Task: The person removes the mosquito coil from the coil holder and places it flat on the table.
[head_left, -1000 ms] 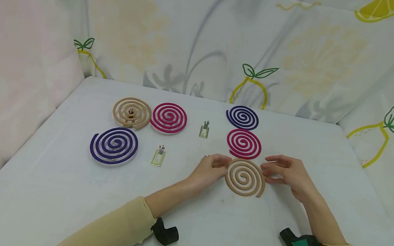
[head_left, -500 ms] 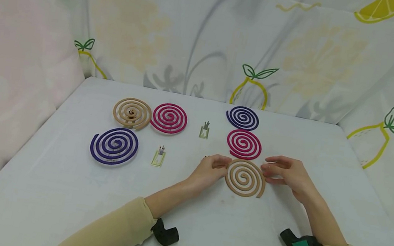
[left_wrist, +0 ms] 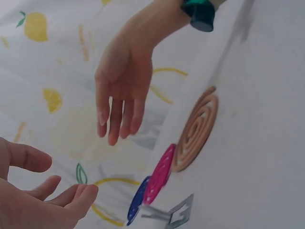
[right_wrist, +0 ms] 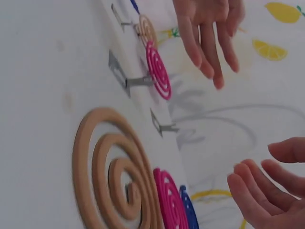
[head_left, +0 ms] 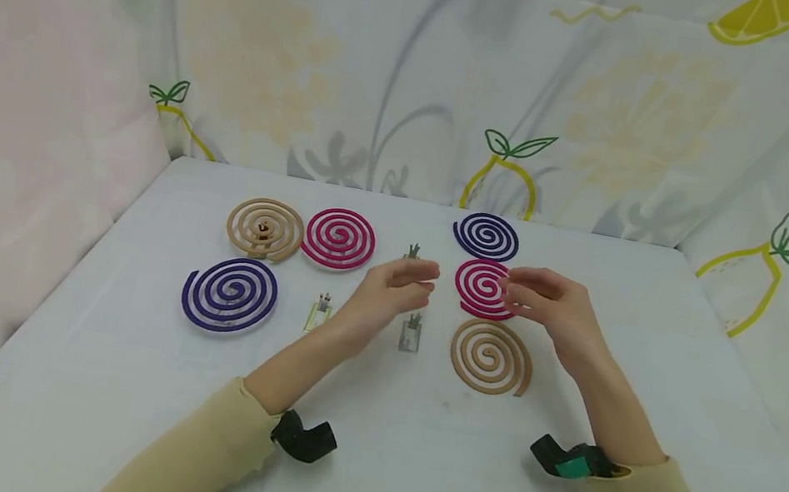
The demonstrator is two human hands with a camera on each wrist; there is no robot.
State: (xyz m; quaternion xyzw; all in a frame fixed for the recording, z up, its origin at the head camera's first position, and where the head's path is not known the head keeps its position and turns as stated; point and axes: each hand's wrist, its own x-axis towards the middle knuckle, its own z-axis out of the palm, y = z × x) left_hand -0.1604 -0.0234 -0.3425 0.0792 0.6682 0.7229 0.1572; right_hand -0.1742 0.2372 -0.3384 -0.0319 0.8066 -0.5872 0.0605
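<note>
Both my hands hover above the white table with loosely bent fingers, holding nothing. My left hand (head_left: 383,299) is over the middle, partly covering a metal coil stand (head_left: 412,253) behind it; a second stand (head_left: 410,336) is just below its fingers. In the head view my right hand (head_left: 555,311) overlaps the edge of a pink mosquito coil (head_left: 484,287). A tan mosquito coil (head_left: 491,357) lies flat nearest to me on the right, and a dark blue coil (head_left: 487,236) lies behind the pink one. The right wrist view shows the tan coil (right_wrist: 97,157) close up, apart from both hands.
To the left, a tan coil (head_left: 243,246), a pink coil (head_left: 336,259) and a blue coil (head_left: 226,327) sit raised on stands. Another stand (head_left: 319,315) is by my left forearm. Lemon-printed cloth (head_left: 419,73) surrounds the table's back and sides.
Both hands have let go of the near right tan coil and lifted away. The left hand moved leftward and up, the right hand up and away; a stand once hidden by the left hand now shows.
</note>
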